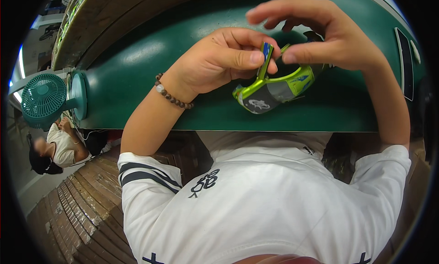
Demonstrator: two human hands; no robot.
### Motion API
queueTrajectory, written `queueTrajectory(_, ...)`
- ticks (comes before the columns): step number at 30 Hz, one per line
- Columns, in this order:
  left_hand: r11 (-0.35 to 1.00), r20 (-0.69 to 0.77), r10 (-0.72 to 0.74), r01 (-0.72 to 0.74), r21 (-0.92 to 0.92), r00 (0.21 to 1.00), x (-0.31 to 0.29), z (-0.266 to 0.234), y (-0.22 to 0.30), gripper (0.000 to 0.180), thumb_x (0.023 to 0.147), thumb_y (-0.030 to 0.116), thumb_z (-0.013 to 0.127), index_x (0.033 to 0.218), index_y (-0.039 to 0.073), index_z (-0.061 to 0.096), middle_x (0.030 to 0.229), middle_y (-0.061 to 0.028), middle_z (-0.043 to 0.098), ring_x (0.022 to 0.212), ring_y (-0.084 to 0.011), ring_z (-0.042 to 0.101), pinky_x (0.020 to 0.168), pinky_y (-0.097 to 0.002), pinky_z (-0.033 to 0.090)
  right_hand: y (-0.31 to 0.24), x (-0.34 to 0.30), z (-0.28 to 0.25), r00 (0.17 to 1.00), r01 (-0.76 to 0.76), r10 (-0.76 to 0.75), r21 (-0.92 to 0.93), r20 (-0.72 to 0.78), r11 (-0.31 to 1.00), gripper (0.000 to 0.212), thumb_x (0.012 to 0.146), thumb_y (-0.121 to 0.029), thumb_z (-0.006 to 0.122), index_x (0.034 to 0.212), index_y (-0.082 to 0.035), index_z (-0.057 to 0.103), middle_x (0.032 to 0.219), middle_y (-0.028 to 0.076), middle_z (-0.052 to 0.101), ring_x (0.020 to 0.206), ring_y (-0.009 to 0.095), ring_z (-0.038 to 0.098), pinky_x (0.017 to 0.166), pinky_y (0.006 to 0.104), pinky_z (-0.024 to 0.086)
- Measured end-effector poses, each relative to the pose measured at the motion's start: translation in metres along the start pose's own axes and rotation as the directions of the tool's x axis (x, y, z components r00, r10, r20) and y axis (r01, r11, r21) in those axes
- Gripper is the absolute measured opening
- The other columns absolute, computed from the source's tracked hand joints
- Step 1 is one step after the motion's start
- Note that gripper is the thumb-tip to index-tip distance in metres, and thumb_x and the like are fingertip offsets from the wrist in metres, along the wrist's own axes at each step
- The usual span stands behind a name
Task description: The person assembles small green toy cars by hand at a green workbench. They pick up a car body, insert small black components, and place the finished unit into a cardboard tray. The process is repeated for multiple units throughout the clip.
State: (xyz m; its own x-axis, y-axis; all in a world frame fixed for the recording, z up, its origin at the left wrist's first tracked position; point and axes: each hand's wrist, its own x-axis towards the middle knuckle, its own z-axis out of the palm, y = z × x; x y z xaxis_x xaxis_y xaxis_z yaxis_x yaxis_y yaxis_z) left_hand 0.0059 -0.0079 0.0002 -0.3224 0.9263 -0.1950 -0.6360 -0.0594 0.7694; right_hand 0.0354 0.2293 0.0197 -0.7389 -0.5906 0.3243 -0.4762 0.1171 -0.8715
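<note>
Head view. Left hand (228, 58) pinches a lime-green plastic shell (274, 91) by one upright strut, thumb in front, fingers behind; narrow grip, held firmly enough to show the blue-and-green strut between the digits. Shell sits in front of the wearer, over the near half of the green tabletop (196, 115), tilted, grey band with a pale emblem on its near side (whether it touches the table, cannot tell). Right hand (336, 40) arches over the shell's far right side, thumb and fingers spread wide; thumb tip close to the frame, contact unclear.

Beaded bracelet (171, 97), brown with one pale bead, on left wrist. At the table's left end, a teal desk fan (43, 99); beyond it, a person (64, 145) in a dark cap and pale top. Far right: dark flat panel, pale-rimmed (404, 65). Near left, stacked brown cardboard (82, 209).
</note>
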Motion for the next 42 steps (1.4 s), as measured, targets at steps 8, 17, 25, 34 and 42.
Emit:
queueTrajectory(8, 0.994, 0.062, -0.111, 0.112, -0.005, 0.992, 0.007, 0.006, -0.002, 0.025, 0.09, 0.012, 0.061, 0.11, -0.002, 0.06, 0.095, -0.0084, 0.066, 0.086, -0.0108, 0.06, 0.076, -0.022, 0.046, -0.006, 0.011, -0.009, 0.958, 0.108, -0.077, -0.097, 0.275, 0.989, 0.042, 0.07, -0.024, 0.077, 0.104, -0.003, 0.068, 0.113, 0.015, 0.062, 0.098, 0.026, 0.062, 0.086, 0.0343, 0.047)
queueTrajectory(17, 0.989, -0.005, -0.061, 0.06, -0.135, 0.998, 0.008, 0.01, -0.008, 0.025, 0.09, 0.02, 0.062, 0.106, 0.002, 0.06, 0.091, -0.0047, 0.066, 0.082, -0.0092, 0.061, 0.071, -0.0218, 0.048, 0.012, 0.013, -0.001, 0.946, 0.257, -0.256, 0.023, 0.197, 0.966, 0.045, 0.069, -0.027, 0.077, 0.101, 0.003, 0.067, 0.106, 0.017, 0.066, 0.097, 0.03, 0.064, 0.08, 0.0361, 0.051)
queueTrajectory(25, 0.985, 0.096, -0.016, 0.032, -0.17, 0.995, 0.009, -0.001, -0.007, 0.023, 0.09, 0.022, 0.063, 0.101, 0.002, 0.061, 0.09, -0.0045, 0.065, 0.08, -0.0092, 0.063, 0.072, -0.0212, 0.049, 0.014, 0.018, 0.003, 0.962, 0.221, -0.23, 0.072, 0.146, 0.973, 0.039, 0.071, -0.022, 0.076, 0.102, 0.0, 0.068, 0.101, 0.015, 0.068, 0.098, 0.03, 0.064, 0.087, 0.0379, 0.049)
queueTrajectory(34, 0.98, 0.161, -0.029, 0.06, -0.189, 0.987, 0.008, 0.005, -0.009, 0.014, 0.089, 0.009, 0.062, 0.101, 0.002, 0.061, 0.094, -0.0062, 0.063, 0.086, -0.0132, 0.062, 0.076, -0.0244, 0.05, 0.017, 0.016, 0.017, 0.943, 0.273, -0.305, 0.213, 0.135, 0.938, 0.031, 0.072, -0.018, 0.075, 0.095, 0.001, 0.069, 0.097, 0.016, 0.069, 0.099, 0.031, 0.064, 0.093, 0.0489, 0.046)
queueTrajectory(42, 0.946, 0.126, -0.12, 0.152, -0.287, 0.985, 0.006, 0.008, -0.014, 0.012, 0.087, 0.003, 0.062, 0.098, 0.0, 0.064, 0.093, -0.0079, 0.066, 0.085, -0.0161, 0.064, 0.079, -0.0262, 0.05, 0.02, 0.01, 0.021, 0.945, 0.262, -0.305, 0.281, 0.119, 0.923, 0.028, 0.068, -0.01, 0.079, 0.092, 0.002, 0.069, 0.094, 0.017, 0.069, 0.096, 0.029, 0.066, 0.089, 0.039, 0.051)
